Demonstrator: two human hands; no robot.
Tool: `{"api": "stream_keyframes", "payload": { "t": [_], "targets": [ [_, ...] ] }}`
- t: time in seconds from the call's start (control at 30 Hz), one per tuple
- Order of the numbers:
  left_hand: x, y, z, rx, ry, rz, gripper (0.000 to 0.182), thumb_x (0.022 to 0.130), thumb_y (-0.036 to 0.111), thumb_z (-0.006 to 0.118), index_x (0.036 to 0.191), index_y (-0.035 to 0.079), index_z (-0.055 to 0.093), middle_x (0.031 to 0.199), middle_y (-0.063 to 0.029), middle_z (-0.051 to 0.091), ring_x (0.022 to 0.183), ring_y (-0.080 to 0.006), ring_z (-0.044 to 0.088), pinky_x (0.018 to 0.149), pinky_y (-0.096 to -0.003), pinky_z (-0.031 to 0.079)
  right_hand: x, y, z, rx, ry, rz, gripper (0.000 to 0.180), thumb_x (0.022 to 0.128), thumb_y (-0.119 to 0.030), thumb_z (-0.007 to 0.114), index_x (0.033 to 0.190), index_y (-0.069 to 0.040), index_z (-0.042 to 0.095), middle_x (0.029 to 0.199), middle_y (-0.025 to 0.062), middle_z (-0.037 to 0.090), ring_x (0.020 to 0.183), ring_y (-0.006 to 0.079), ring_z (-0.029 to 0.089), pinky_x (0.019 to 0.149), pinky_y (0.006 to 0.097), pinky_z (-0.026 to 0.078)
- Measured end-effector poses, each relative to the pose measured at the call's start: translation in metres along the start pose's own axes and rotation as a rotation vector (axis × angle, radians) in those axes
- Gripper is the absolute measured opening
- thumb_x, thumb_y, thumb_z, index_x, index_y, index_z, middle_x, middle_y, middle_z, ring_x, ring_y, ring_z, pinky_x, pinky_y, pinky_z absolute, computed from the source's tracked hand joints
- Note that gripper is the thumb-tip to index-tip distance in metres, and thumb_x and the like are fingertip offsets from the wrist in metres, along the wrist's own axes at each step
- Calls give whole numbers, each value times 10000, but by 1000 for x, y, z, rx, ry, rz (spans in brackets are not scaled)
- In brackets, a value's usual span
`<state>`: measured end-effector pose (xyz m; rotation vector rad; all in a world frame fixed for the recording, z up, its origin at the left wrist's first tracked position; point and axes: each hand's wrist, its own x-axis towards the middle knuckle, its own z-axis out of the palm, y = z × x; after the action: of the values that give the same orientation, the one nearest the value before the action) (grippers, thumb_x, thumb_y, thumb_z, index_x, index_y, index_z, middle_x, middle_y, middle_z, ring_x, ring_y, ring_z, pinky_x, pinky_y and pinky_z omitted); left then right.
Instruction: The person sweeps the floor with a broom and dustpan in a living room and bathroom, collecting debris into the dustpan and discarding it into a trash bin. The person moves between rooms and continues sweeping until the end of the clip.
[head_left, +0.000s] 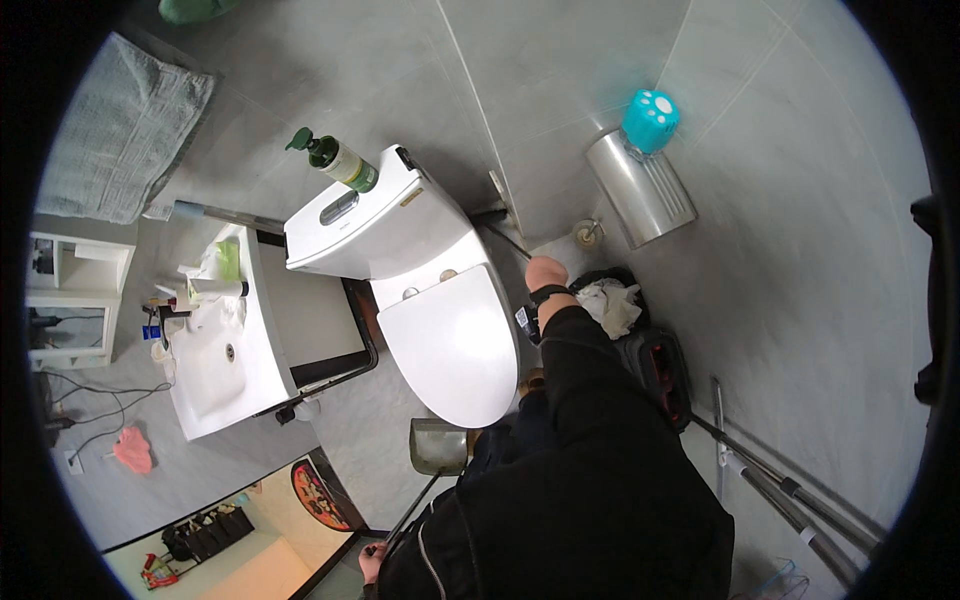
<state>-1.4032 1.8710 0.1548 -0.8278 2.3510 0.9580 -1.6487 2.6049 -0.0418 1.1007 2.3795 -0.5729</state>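
My right hand (546, 274) reaches down beside the white toilet (450, 345), its fingers closed around a thin rod (511, 241). The rod runs toward the wall behind the toilet, where a dark piece lies at its far end; I cannot tell what it is. Low on the left, my left hand (371, 559) is shut on the long handle of a dustpan (439, 448). The pan rests on the floor in front of the toilet, whose lid is down. A waste bin with crumpled white tissue (611, 304) stands just right of my right hand.
A green pump bottle (345, 166) stands on the toilet tank. To the left is a white washbasin (217, 375). A metal paper holder (641, 187) with a turquoise-capped container (651, 121) juts from the wall. Metal poles (787, 487) lean at the lower right.
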Motion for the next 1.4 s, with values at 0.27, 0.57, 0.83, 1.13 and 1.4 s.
{"api": "stream_keyframes", "payload": {
  "t": [0.27,0.57,0.83,1.13,1.4],
  "targets": [
    [-31,27,19,-122,6,-34,151,762,91,678,754,14,549,677,-3,550,608,-71,468,547,-223,385,-27,5,-10,-7,69,-153,141,783,-95,554,792,-81,694,868,136,657,802,292,632,604,371,504],
    [-68,40,32,-282,88,-64,138,767,62,649,765,23,516,616,-14,516,467,-85,453,403,-246,359,24,-30,-32,-53,-18,-32,193,840,-148,516,914,-70,677,984,131,639,896,298,612,661,362,502],
    [-84,44,34,-279,92,-107,155,764,75,656,731,31,512,593,5,489,445,-79,422,390,-244,328,-18,-14,-35,-84,-132,-64,194,813,-125,521,936,-59,655,1018,160,614,936,323,586,756,391,488],
    [-86,50,43,-198,25,-130,119,770,93,638,762,32,536,577,-11,502,389,-84,405,348,-241,302,13,-37,-67,-150,-11,-133,233,822,-122,460,925,-42,653,1033,178,600,960,332,578,783,402,486],
    [-70,26,39,-292,26,-155,135,780,101,649,753,47,528,593,22,492,425,-60,405,372,-223,303,-36,13,49,85,-141,-98,224,826,-139,484,919,20,611,1028,227,582,944,384,552,772,440,471]
  ]
}}
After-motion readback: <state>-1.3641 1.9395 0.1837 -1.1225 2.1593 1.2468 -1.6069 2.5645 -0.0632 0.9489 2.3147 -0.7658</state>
